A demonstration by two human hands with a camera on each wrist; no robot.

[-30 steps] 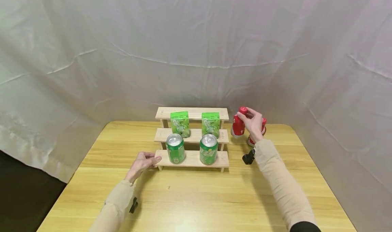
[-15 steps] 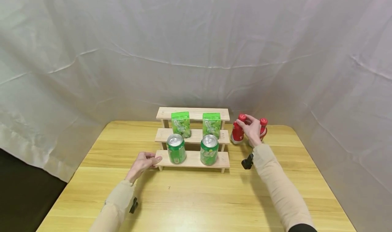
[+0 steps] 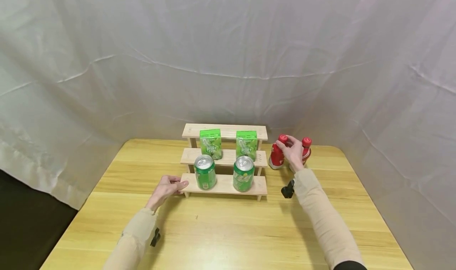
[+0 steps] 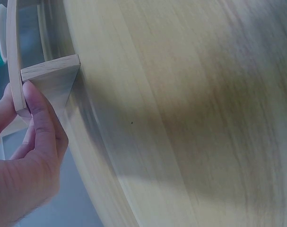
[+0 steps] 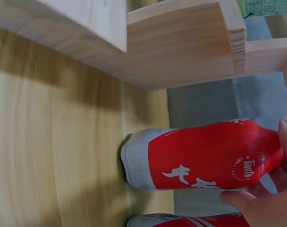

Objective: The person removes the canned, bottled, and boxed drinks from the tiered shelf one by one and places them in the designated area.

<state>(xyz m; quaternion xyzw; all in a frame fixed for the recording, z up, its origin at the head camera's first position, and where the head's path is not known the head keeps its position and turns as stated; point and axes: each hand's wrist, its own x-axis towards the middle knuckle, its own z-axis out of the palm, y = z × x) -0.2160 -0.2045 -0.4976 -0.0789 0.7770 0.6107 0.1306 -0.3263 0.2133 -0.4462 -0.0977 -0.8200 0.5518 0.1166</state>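
Observation:
My left hand [image 3: 167,189] grips the left end of the lowest step of a three-tier wooden rack [image 3: 223,184]; in the left wrist view, thumb and fingers pinch the board [image 4: 14,61] at its end. To the right of the rack, my right hand [image 3: 294,151] holds a red bottle [image 3: 277,156] by its neck, just under the cap. The right wrist view shows this bottle [image 5: 204,153] with its pale base at the tabletop. A second red bottle [image 3: 306,143] stands just right of it, partly hidden behind my hand.
Two green cans [image 3: 204,173] stand on the lowest step. On the middle step are two green drink cartons [image 3: 211,144]. The top step [image 3: 225,131] rises behind them. A grey curtain [image 3: 228,64] hangs behind the wooden table [image 3: 221,234].
My right hand has lowered the red bottle from above the table down to the tabletop beside the rack. My left hand stays on the rack.

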